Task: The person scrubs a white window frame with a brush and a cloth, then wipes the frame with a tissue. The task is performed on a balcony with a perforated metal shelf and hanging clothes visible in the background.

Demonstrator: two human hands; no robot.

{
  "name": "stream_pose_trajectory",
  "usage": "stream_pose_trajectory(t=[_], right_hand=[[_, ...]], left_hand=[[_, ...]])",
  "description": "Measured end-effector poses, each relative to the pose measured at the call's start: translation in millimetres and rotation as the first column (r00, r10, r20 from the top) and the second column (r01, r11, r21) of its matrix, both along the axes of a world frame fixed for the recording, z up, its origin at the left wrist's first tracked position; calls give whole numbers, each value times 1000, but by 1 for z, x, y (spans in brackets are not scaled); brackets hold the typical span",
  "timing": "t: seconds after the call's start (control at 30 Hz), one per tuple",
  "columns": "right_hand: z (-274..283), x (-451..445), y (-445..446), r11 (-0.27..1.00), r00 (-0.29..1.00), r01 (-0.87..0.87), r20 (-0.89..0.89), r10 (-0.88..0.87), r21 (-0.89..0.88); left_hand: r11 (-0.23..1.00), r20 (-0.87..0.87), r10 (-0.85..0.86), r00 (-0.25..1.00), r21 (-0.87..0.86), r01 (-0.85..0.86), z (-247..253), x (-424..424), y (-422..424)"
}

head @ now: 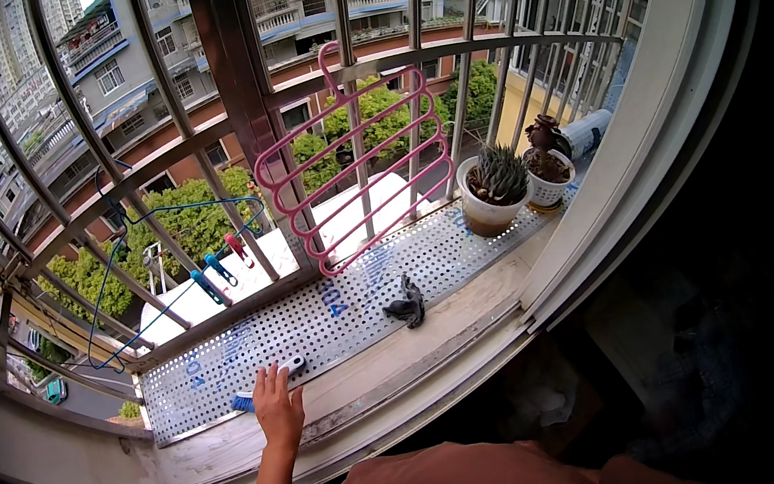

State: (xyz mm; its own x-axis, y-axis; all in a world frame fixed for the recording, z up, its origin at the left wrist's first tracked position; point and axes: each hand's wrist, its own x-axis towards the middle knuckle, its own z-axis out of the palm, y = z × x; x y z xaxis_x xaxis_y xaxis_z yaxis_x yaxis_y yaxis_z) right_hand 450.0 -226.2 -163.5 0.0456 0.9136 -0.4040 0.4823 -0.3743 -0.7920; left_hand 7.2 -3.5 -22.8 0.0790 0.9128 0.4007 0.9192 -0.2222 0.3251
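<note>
My left hand (279, 409) reaches over the window sill, fingers spread a little, above a scrubbing brush (293, 365) with a white and dark handle and blue bristles. The brush lies on a perforated metal sheet (310, 330); the hand hides its middle, and whether the fingers touch it I cannot tell. To the right, a crumpled dark cloth or glove (408, 305) lies at the sheet's edge. My right hand is out of view.
Metal window bars (357, 148) enclose the ledge. A pink tiered hanger (355, 172) and a blue wire hanger (173, 302) with clothes pegs (220, 270) hang there. Two potted plants, one a spiky succulent (498, 175), stand at the right. The sliding window's track (409, 383) borders the sill.
</note>
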Motion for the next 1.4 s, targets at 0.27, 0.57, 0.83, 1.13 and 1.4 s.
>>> stream_pose_trajectory(t=[0.27,0.57,0.83,1.13,1.4], right_hand=[[50,46,-13,916,853,238,-380,-356,-325],[31,17,-10,865,784,268,-425,-451,-425],[-19,9,-21,886,837,434,-290,-463,-163],[43,62,-17,714,622,556,-356,-697,-426],[189,10,125,925,508,304,-783,-358,-226]], left_hand=[[993,74,-117,990,13,116,37,39,-9],[928,203,-329,922,-111,355,39,99,-21],[874,244,-413,877,-165,458,47,127,-24],[823,325,-472,819,-169,542,52,146,-18],[349,906,-83,414,-363,864,66,185,-21]])
